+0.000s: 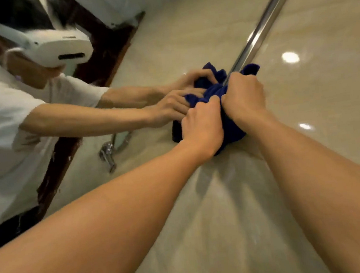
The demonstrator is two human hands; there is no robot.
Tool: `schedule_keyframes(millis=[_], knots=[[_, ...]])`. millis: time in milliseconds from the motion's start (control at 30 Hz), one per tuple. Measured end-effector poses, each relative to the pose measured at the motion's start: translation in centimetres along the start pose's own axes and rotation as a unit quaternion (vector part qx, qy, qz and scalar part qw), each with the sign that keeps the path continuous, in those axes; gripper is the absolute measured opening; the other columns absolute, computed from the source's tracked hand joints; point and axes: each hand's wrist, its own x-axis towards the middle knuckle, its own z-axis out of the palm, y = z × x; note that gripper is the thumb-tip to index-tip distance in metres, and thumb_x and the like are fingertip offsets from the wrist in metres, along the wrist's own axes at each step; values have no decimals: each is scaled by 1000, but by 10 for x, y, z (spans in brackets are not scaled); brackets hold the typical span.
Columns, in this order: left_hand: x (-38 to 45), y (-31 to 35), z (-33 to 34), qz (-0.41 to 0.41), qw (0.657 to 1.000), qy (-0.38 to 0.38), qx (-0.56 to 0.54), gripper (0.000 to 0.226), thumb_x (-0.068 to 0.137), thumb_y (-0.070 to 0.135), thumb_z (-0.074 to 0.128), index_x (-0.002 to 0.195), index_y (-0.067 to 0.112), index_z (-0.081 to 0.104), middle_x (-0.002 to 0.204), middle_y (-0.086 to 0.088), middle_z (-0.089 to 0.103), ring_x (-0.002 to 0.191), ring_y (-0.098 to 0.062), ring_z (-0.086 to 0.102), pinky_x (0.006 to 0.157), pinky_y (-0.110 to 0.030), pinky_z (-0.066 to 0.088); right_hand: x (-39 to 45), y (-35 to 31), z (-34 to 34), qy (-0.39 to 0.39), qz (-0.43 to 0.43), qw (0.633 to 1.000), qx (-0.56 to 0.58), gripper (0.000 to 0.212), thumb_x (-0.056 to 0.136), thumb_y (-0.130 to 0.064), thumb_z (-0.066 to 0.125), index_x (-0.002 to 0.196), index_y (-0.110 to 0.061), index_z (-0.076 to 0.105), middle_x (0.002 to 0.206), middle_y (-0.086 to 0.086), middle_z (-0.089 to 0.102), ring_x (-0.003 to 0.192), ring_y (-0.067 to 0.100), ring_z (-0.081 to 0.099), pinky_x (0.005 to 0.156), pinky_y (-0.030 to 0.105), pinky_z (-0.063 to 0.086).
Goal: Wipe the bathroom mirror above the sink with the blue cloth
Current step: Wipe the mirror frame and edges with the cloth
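Observation:
The blue cloth (231,128) is bunched up against the mirror (161,56) right at its metal edge strip (260,25). My left hand (202,127) grips the cloth's lower left part. My right hand (245,98) is closed over its upper right part, next to the strip. Both arms are stretched out forward. The mirror shows my reflection with the same cloth and both hands, meeting mine at the glass.
Right of the metal strip is a glossy beige tiled wall (324,76) with bright light spots. In the mirror I see a chrome tap fitting (107,154), a dark wooden door frame (108,55) and a person in a white shirt wearing a white headset (58,48).

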Motion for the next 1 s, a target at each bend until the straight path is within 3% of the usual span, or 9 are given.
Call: schedule_keyframes(millis=[167, 400, 600, 833, 1000], knots=[[50, 26, -8, 43, 998, 41, -19, 15, 93, 9, 47, 106, 15, 53, 111, -9, 62, 104, -35, 59, 65, -39, 33, 49, 12, -26, 38, -20, 998, -36, 20, 94, -8, 48, 109, 1, 58, 117, 25, 59, 110, 40, 55, 76, 33, 34], [33, 10, -1, 48, 997, 42, -51, 11, 93, 10, 47, 93, 20, 42, 88, -2, 47, 95, -32, 58, 63, -40, 31, 32, 9, -10, 61, -8, 998, -27, 19, 93, -14, 51, 108, -5, 57, 114, 18, 60, 108, 33, 57, 74, 29, 32], [-17, -29, 11, 18, 998, 9, -58, 25, 92, 17, 51, 116, 20, 56, 103, -8, 65, 96, -34, 60, 71, -44, 48, -23, -2, 19, 22, 16, 999, 35, 20, 94, -15, 49, 112, -8, 52, 103, 13, 56, 100, 32, 57, 70, 31, 32], [-82, -74, 22, -29, 996, -63, -51, 36, 93, 24, 52, 129, 27, 50, 107, -9, 68, 97, -36, 62, 72, -41, 48, -94, -24, 62, -37, 38, 996, 76, 16, 92, -10, 48, 108, -8, 48, 102, 15, 58, 90, 31, 56, 65, 33, 34], [-136, -112, 31, -58, 992, -112, -9, 40, 96, 29, 48, 136, 33, 44, 110, -6, 68, 101, -32, 63, 70, -36, 41, -150, -41, 90, -101, 48, 992, 53, 21, 94, -14, 48, 113, -8, 45, 109, 16, 56, 81, 24, 39, 67, 31, 28]])
